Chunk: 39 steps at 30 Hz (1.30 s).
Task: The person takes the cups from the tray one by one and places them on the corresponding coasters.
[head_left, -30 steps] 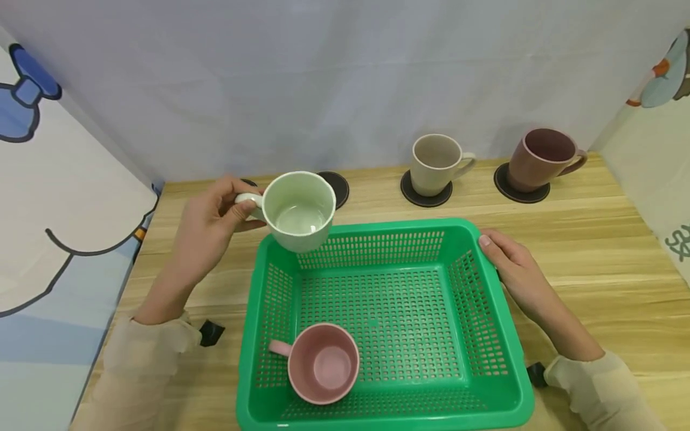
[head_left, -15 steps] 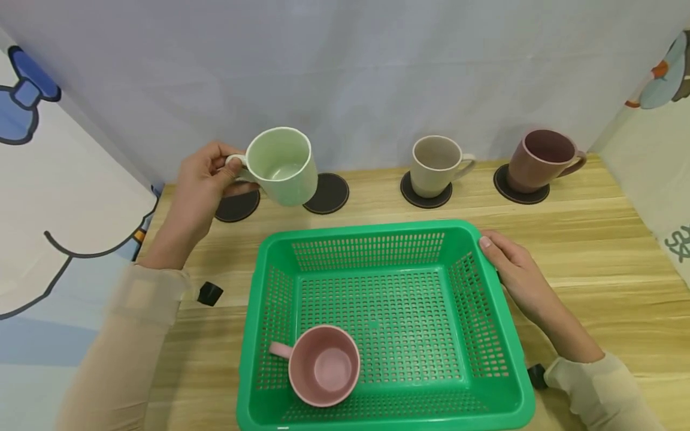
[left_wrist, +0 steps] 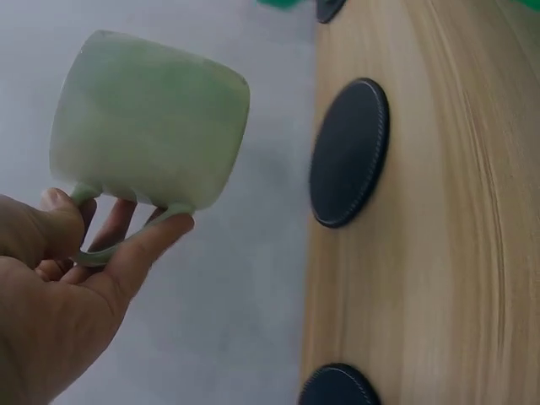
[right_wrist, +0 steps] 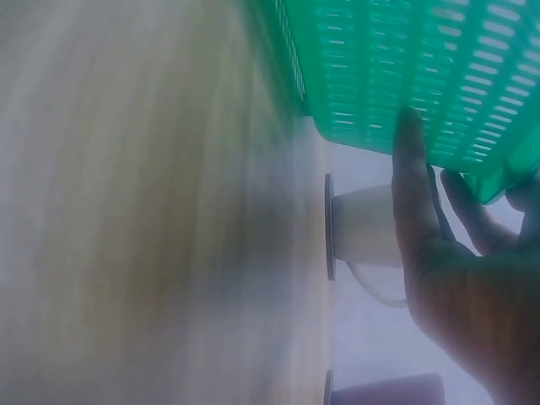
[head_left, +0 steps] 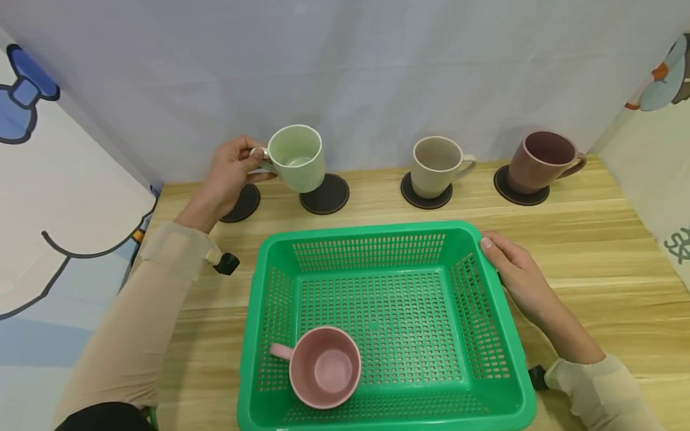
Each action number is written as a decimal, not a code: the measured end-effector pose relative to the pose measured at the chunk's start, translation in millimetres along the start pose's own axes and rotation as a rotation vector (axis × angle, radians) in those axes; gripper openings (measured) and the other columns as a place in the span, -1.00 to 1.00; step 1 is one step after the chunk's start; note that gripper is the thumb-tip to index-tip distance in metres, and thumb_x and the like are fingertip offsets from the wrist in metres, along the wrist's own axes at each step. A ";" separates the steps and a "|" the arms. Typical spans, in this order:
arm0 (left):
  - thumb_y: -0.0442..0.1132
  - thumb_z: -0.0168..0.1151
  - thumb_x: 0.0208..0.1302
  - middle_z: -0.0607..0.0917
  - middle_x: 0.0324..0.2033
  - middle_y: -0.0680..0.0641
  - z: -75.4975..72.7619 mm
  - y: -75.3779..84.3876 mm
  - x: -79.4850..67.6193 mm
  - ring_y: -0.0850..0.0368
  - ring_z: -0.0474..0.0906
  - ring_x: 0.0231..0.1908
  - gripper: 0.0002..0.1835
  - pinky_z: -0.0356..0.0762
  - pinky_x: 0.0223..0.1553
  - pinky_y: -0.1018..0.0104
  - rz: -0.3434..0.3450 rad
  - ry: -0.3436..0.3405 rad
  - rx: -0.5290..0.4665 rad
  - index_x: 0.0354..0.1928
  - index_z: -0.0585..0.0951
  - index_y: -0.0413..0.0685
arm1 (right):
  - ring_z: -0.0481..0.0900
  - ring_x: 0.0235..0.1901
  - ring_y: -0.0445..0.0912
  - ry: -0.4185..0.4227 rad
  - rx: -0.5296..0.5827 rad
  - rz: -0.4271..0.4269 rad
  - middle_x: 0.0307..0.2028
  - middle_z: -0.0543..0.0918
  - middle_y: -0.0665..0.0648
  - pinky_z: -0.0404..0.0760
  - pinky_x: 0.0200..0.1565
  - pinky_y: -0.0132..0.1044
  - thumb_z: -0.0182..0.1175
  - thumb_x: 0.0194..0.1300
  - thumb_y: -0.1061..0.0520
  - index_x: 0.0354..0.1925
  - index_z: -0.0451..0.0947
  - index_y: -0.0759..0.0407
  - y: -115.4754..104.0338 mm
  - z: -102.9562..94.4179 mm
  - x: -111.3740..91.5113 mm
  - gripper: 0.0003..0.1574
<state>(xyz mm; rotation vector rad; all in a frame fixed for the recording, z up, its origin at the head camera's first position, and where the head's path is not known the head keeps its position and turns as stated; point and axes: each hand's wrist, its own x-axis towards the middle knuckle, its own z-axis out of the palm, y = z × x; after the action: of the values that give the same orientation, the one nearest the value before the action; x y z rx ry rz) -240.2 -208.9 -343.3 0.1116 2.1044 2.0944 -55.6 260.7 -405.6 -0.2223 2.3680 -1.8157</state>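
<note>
My left hand (head_left: 233,170) pinches the handle of a pale green mug (head_left: 297,161). The mug hangs in the air above a round black coaster (head_left: 325,194), clear of it in the left wrist view, its opening tipped towards me. At the right side of a green plastic basket (head_left: 372,230), my right hand (head_left: 520,275) holds the rim, thumb on top and other fingers along the outer wall. Inside the basket, at its near left, stands a pink mug (head_left: 325,368) with its handle to the left.
Another black coaster (head_left: 242,203) lies at the back left, partly behind the left hand. Towards the back right, a beige mug (head_left: 435,167) and a dark red mug (head_left: 539,161) stand on coasters. A pale cloth wall (head_left: 377,78) rises behind the wooden table (head_left: 593,269).
My left hand has carried the green mug from over the basket's far left corner back to the coaster row, then slightly right. The right hand and basket have stayed put.
</note>
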 end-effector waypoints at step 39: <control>-0.33 0.02 0.61 0.72 -0.28 0.07 5.5 -72.8 30.1 0.24 0.76 -0.24 -0.89 0.77 0.00 0.33 -0.136 -0.121 -0.090 -0.10 0.47 -0.25 | 0.72 -0.39 -0.20 -0.011 -0.005 -0.003 -0.27 0.68 -0.06 0.77 -0.37 -0.24 -0.21 0.75 -0.01 0.22 0.49 0.31 -5.0 -0.1 -8.3 -0.49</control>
<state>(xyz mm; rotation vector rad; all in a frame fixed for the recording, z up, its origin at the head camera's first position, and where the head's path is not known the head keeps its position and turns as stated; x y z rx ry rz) -263.9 -199.1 -417.9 0.0788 1.8911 2.0443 -47.4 261.3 -400.5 -0.2362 2.3667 -1.8054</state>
